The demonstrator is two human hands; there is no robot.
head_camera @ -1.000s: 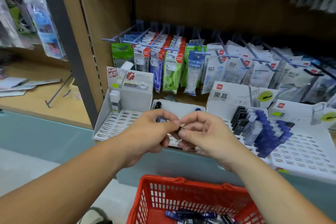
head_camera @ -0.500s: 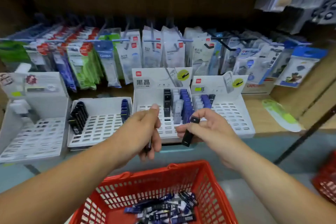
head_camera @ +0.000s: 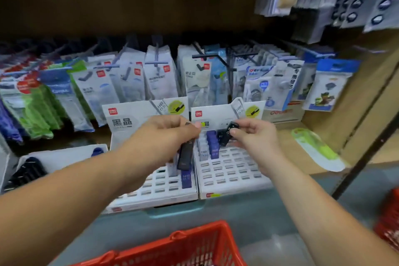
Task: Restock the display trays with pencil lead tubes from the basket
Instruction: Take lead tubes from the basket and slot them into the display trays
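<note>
At centre frame, your left hand (head_camera: 170, 136) curls its fingers round the top of a dark lead tube (head_camera: 185, 155). The tube hangs nearly upright over the right-hand columns of the centre display tray (head_camera: 151, 195), just above a blue tube (head_camera: 186, 178) already slotted there. Just right of it, your right hand (head_camera: 252, 136) pinches a black lead tube (head_camera: 225, 136) between thumb and fingertips, tilted, over the back rows of the right display tray (head_camera: 233, 176). There it is close to a cluster of blue and pale tubes (head_camera: 210, 146).

Most slots in both trays stand unfilled towards the front, so the restock looks far from finished. The red basket (head_camera: 194, 244) sits at the bottom edge of the frame, its contents out of view. A third tray (head_camera: 62, 155) at lower left holds a row of black tubes, and packaged stationery (head_camera: 133, 77) hangs on hooks behind.

These tubes look light, stiff and smooth-sided, so they will likely slide in a loose grip, and the leads inside are probably brittle if dropped. Take each one near the cap end, on its flat faces, so the lower half is free to enter a slot. The openings look narrow, so you will probably need to bring each tube upright and line it up before you let it go.
</note>
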